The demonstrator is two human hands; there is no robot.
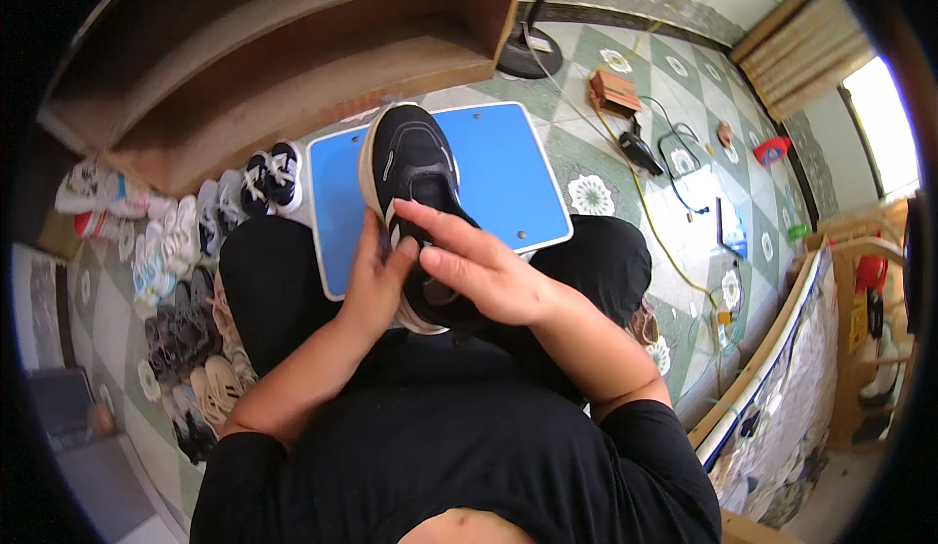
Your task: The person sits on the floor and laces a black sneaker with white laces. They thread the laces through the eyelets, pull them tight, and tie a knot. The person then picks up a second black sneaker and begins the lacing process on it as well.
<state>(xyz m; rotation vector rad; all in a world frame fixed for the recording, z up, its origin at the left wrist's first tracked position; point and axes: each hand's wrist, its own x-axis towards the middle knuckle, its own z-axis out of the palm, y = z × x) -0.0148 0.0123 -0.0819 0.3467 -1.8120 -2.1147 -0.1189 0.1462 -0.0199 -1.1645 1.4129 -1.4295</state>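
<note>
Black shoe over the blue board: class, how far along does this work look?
Done: nothing finished shows. In hand: the black shoe is held over the blue board, left hand at its side, right hand over its opening. Left: rows of shoes lie on the floor by the left knee.

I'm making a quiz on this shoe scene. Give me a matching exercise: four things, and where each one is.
1. black sneaker with cream sole
2. flat blue plastic board
3. rows of small shoes
4. round black fan base

A. on the floor beside the left knee
B. across the lap
C. held in both hands
D. on the tiles beyond the board

Pairs: 1-C, 2-B, 3-A, 4-D
</note>
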